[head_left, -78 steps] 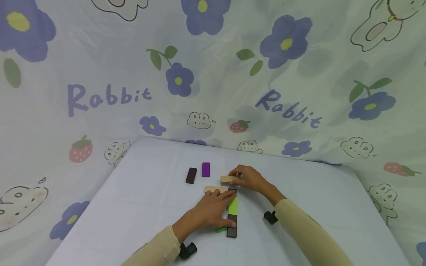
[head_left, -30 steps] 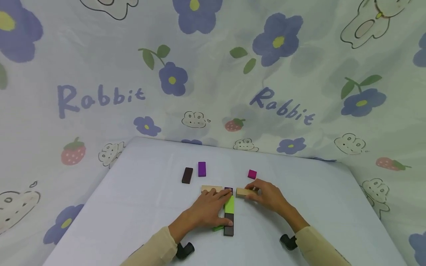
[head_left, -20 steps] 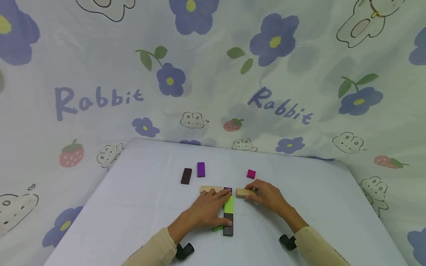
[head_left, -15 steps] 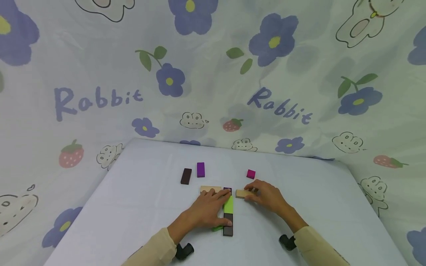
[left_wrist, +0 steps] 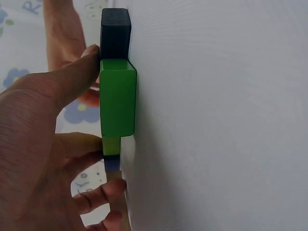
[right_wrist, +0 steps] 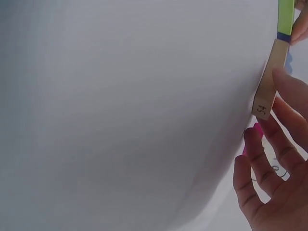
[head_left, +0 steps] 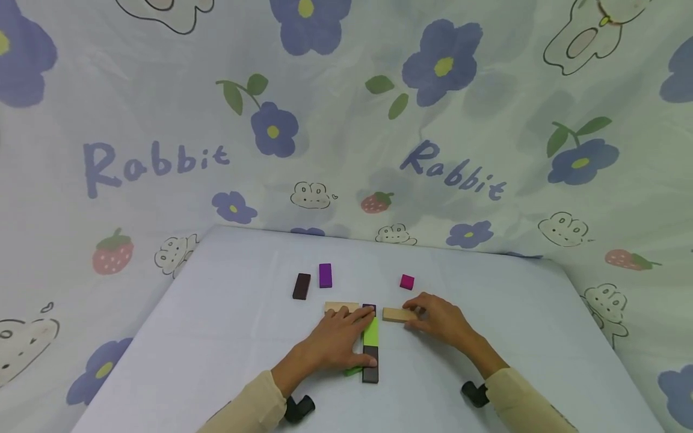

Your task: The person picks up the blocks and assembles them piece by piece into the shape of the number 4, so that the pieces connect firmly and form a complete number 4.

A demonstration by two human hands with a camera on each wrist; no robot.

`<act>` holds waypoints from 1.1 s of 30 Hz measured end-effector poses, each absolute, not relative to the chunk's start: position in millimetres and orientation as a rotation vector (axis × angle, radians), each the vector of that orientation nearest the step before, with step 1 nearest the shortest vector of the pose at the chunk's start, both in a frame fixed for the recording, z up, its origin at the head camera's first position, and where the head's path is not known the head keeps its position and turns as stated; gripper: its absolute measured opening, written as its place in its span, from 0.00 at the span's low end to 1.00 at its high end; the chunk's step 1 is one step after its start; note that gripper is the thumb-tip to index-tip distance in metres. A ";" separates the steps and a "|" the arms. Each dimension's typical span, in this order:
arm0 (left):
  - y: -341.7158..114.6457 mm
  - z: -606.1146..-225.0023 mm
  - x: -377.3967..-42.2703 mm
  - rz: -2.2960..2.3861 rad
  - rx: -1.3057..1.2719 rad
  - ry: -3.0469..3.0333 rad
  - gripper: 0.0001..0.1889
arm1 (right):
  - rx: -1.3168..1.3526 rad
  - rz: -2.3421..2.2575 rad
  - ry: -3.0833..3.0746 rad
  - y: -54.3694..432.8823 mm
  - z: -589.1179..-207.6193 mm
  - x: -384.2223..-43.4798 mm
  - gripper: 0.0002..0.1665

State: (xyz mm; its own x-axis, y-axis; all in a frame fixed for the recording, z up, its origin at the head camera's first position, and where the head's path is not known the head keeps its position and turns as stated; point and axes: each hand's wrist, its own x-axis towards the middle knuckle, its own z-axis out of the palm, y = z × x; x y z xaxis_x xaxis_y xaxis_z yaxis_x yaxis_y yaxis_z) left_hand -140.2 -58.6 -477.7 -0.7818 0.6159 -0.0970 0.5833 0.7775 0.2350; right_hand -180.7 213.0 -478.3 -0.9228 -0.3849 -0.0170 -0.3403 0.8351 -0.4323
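A row of small blocks runs away from the person: dark grey [head_left: 370, 373], lime green [head_left: 370, 332] and dark purple [head_left: 369, 308]. My left hand [head_left: 334, 340] lies over its left side with fingers spread, thumb touching the dark grey block and a fingertip touching the dark purple one. Under that hand a green block [left_wrist: 118, 103] shows best in the left wrist view. A pale wooden block [head_left: 341, 307] sits at the left of the row's far end. Across a small gap on the right, my right hand [head_left: 441, 320] pinches another wooden block [head_left: 395, 314] near its right end.
Beyond the hands lie a dark brown block [head_left: 302, 286], a purple block [head_left: 325, 275] and a magenta block [head_left: 407, 281]. The white table [head_left: 227, 313] meets a patterned curtain [head_left: 335, 120] at the back. Black devices [head_left: 475, 394] sit by the wrists.
The right hand has brought its wooden block to the right of the row's far end, uncovering the magenta block. Lately it has slid slightly right along the block. The left hand stays in place.
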 end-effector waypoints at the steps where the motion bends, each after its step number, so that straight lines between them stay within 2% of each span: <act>1: -58.7 -477.5 -140.2 0.289 0.954 2.802 0.49 | -0.580 -0.658 2.911 213.9 -478.4 -180.2 0.21; 33: -59.6 -475.5 -140.2 0.290 0.964 2.804 0.49 | -0.590 -0.620 2.929 198.0 -479.1 -186.0 0.16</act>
State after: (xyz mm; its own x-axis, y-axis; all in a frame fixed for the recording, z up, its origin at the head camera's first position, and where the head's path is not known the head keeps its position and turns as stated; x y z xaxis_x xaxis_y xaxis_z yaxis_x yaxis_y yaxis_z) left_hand -140.2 -59.6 -475.5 -0.7789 0.6207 -0.0897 0.5893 0.7733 0.2341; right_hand -186.0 198.0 -479.1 -0.9214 -0.3885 -0.0080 -0.3518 0.8430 -0.4069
